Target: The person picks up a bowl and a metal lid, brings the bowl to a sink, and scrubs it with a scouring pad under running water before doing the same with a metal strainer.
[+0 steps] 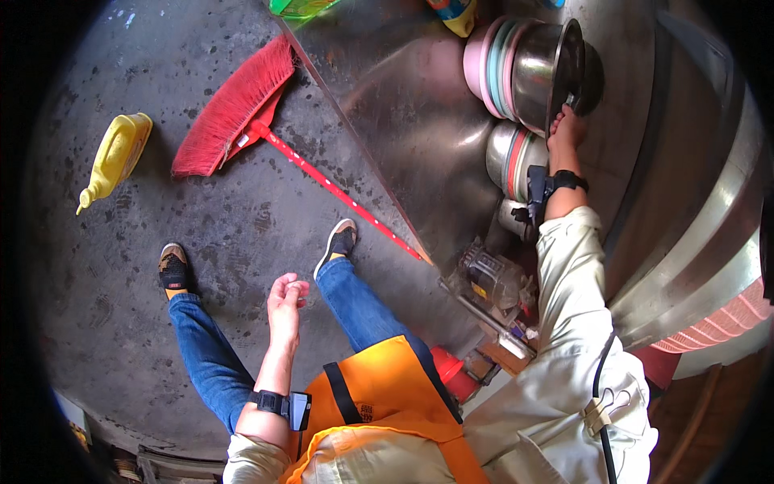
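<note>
My right hand (567, 130) reaches to the rim of a large metal basin (535, 75), its fingers around something small and shiny at the rim that I cannot make out. Pink and teal basins (496, 66) are nested with the metal one. Below them stands a second stack of metal bowls (505, 154), with a red band between. My left hand (289, 293) hangs over the floor with its fingers loosely curled and nothing visible in it. A red broom (239, 112) lies on the floor, its handle pointing toward the metal shelf's corner.
A yellow plastic bottle (118, 154) lies on the concrete floor at the left. The metal shelf (411, 103) has a sharp-looking corner near my leg. A clear plastic jar (493, 275), a metal tube (484, 314) and a red bucket (453, 375) are close beside me. A metal counter curves along the right.
</note>
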Motion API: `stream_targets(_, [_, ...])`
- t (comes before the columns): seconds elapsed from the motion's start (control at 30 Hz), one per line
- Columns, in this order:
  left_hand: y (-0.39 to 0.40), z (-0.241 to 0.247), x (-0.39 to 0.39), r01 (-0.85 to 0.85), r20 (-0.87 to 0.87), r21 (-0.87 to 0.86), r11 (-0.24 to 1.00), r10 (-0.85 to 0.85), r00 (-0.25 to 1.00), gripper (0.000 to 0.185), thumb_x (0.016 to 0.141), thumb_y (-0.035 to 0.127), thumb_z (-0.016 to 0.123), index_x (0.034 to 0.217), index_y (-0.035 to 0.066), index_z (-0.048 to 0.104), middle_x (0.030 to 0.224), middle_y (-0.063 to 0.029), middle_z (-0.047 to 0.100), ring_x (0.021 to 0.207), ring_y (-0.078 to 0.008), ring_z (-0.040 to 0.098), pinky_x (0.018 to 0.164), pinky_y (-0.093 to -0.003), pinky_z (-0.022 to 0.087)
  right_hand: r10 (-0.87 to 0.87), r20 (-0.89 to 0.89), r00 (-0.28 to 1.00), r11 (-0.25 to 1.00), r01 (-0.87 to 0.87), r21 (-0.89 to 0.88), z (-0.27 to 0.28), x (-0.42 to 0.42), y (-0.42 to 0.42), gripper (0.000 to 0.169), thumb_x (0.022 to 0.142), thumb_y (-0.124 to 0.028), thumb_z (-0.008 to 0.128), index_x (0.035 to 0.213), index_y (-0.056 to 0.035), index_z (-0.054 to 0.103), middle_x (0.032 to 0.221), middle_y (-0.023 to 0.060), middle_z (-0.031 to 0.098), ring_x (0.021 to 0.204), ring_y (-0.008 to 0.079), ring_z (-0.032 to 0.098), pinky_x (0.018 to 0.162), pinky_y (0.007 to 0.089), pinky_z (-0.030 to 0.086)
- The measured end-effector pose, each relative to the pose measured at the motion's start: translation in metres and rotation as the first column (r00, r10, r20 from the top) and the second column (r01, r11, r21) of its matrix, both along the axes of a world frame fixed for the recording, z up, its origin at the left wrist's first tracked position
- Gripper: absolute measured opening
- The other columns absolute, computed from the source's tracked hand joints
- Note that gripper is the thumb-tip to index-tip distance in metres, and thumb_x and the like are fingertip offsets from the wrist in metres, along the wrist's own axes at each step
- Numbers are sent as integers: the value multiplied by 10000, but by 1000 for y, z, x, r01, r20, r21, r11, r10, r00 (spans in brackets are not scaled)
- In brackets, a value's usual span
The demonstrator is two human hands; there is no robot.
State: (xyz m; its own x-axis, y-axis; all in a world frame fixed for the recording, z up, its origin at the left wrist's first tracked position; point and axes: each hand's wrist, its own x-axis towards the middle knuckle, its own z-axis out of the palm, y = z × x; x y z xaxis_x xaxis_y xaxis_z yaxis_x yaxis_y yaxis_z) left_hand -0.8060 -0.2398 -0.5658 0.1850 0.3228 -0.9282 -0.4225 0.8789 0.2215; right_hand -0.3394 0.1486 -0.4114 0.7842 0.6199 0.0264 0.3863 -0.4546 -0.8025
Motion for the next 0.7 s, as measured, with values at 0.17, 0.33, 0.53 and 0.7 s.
stream_targets(0.17, [-17,-20,7,-66,-3,-36,997,66,998,220,949,161,511,1150,82,554,962,-35,670,854,-108,600,752,-269,450,139,-17,990,988,-138,65,5,18,37,260,840,-198,709,1007,-52,573,725,-5,531,604,99,511,481,236,395])
stream_targets(0.33, [-12,-23,11,-72,22,-37,997,73,997,148,954,183,529,1033,92,616,935,-13,670,839,-95,593,721,-254,447,301,359,884,941,-337,42,-21,20,-14,411,827,-174,689,1164,10,542,769,14,518,714,139,500,612,302,428])
stream_targets(0.53, [-15,-7,-3,-140,-197,190,972,177,964,213,927,200,597,1066,53,666,1017,-26,650,871,-105,577,759,-270,470,577,-309,756,748,-641,-171,-111,-206,-208,106,920,-37,556,815,-34,562,684,-6,507,598,82,446,550,240,373])
stream_targets(0.7, [20,10,-32,224,-500,443,868,32,866,123,867,160,642,879,37,636,896,-104,646,833,-211,634,753,-344,518,553,-615,561,352,-827,-438,-108,-349,-301,354,888,-109,653,1211,10,570,1033,98,651,931,162,621,861,288,500])
